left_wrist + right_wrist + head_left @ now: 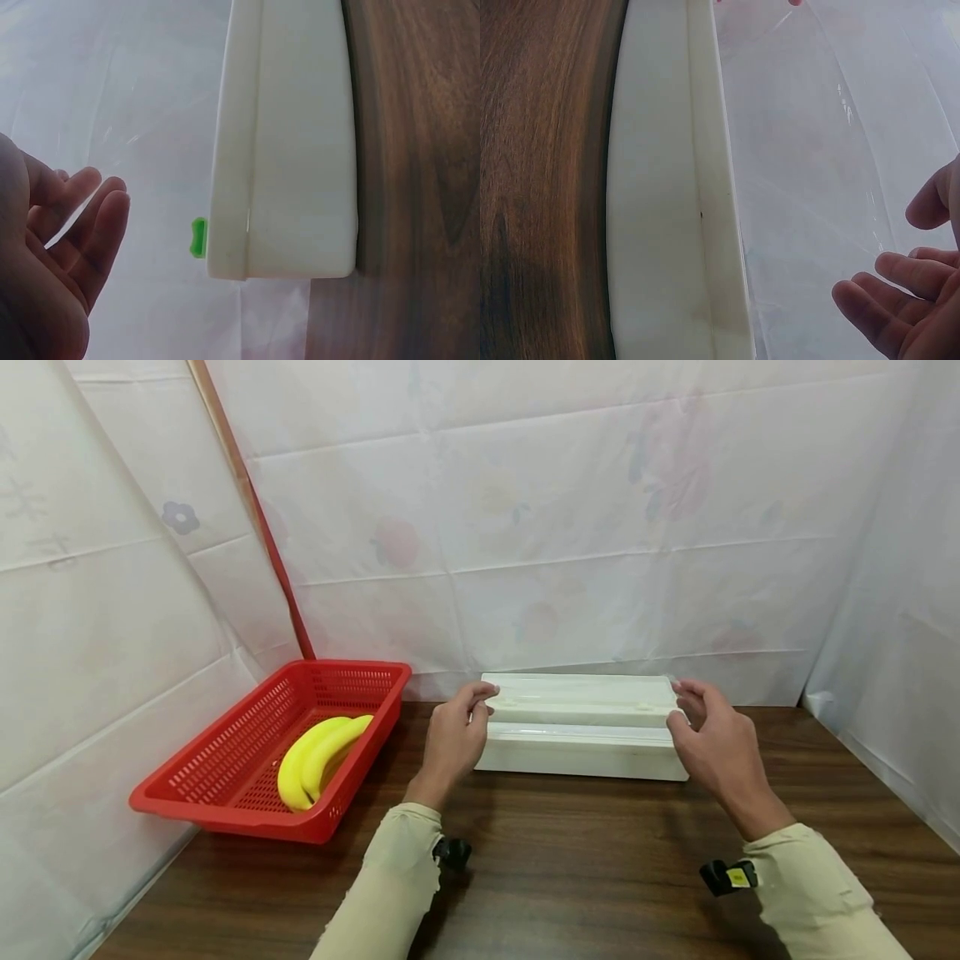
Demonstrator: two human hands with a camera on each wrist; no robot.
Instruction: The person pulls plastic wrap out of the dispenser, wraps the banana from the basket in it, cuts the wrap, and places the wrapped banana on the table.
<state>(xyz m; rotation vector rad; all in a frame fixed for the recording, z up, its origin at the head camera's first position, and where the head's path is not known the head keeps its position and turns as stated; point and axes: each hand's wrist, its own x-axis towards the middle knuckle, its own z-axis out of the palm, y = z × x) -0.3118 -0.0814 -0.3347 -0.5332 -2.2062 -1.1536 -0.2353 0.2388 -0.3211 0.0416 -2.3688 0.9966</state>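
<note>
A long white box, which looks like a cling film dispenser, lies lengthwise on the wooden table with its lid raised at the back. A small green slider sticks out at its left end in the left wrist view. My left hand is at the box's left end, its fingers loosely bent and thumb apart, with nothing visible between them. At the right end, my right hand mirrors it, fingers half bent and spread. Both wrist views show the fingertips apart from the box's front part.
To the left stands a red plastic basket with yellow bananas inside it. White patterned sheets hang behind the table and along both sides. Dark wood tabletop stretches in front of the box.
</note>
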